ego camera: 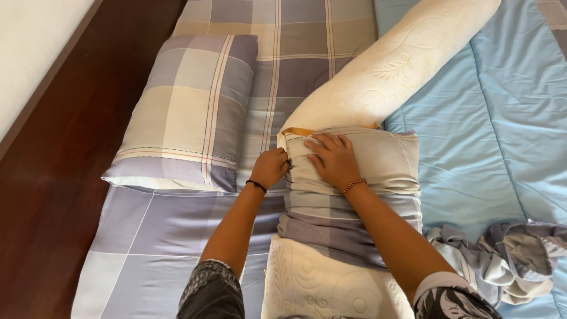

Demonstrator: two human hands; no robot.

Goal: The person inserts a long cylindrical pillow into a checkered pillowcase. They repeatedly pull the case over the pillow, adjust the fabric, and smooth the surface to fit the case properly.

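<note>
Gripping the checked cover's left edge, the left hand is clenched; the right hand presses flat, bunching it mid-bolster, which runs diagonally up-right

Both forearms were bare from the elbow down to the hands. The left hand had a thin black band around its wrist, narrow and plain like a cord or hair tie. The right hand had a bracelet of small reddish-brown beads around its wrist, a single strand. The short sleeves ended near the elbows. The left sleeve was dark grey to black with a fine pale speckled pattern and a lighter edge at the hem. The right sleeve was dark with larger pale swirling shapes and had a broad whitish band at its hem.
</note>
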